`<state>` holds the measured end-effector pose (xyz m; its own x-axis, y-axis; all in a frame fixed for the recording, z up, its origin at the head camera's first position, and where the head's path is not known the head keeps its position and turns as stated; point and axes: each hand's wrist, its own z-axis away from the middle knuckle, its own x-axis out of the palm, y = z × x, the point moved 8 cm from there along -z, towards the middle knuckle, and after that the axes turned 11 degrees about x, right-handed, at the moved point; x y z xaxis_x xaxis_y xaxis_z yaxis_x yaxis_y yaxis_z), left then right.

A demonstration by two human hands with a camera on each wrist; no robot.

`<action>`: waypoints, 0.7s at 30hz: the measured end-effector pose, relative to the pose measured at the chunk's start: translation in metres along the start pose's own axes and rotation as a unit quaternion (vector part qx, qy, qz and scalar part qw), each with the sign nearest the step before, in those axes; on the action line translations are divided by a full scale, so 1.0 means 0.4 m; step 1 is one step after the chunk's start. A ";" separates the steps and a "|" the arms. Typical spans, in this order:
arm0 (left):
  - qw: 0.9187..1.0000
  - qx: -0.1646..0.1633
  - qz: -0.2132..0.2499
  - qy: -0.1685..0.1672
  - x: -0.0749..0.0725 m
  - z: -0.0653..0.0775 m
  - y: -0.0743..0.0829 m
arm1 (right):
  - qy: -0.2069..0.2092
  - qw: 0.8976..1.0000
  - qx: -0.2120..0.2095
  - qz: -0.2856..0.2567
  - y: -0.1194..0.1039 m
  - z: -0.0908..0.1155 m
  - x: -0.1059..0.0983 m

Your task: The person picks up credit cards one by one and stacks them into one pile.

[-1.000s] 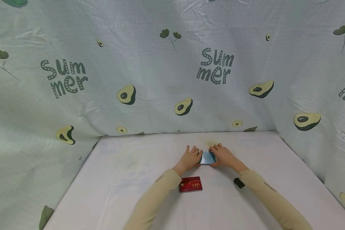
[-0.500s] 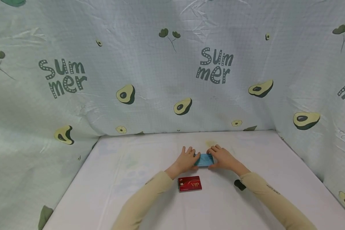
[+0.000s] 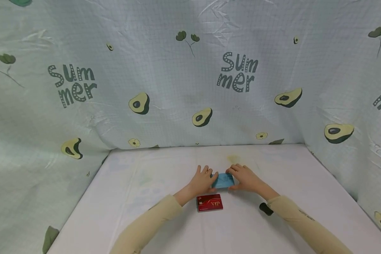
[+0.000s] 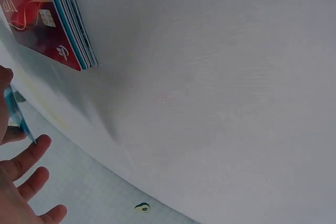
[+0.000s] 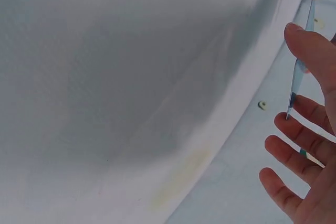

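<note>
A light blue card is held between both hands above the white table. My left hand pinches its left end between thumb and fingers. At its right end, my right hand grips it the same way. Seen nearly edge-on in the right wrist view, the thin card looks slightly bent. Just nearer to me lies a stack of cards with a red VIP card on top. Its layered edges show in the left wrist view.
A small black object lies beside the right sleeve; its kind is unclear. A white sheet with avocado prints hangs behind and at the sides of the table.
Both hands have carried the blue card a little left and nearer to me, closer to the red card stack. The stack and the black object stay in place.
</note>
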<state>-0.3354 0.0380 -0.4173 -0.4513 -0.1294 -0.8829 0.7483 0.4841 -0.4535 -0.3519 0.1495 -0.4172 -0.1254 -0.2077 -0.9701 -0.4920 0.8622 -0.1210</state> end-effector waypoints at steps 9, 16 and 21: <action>1.000 0.003 -0.002 0.009 -0.033 0.051 0.011 | 0.015 1.000 -0.026 0.008 -0.040 0.017 -0.013; 0.998 -0.002 -0.019 0.060 -0.047 0.088 0.013 | 0.022 0.999 -0.044 0.003 -0.061 0.028 -0.021; 0.998 -0.002 -0.005 0.070 -0.046 0.115 0.018 | 0.033 0.998 -0.059 -0.009 -0.076 0.037 -0.025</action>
<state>-0.2994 0.0042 -0.4097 -0.5217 -0.0119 -0.8530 0.7423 0.4865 -0.4608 -0.3230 0.1321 -0.4068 -0.1700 -0.2564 -0.9515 -0.5918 0.7986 -0.1095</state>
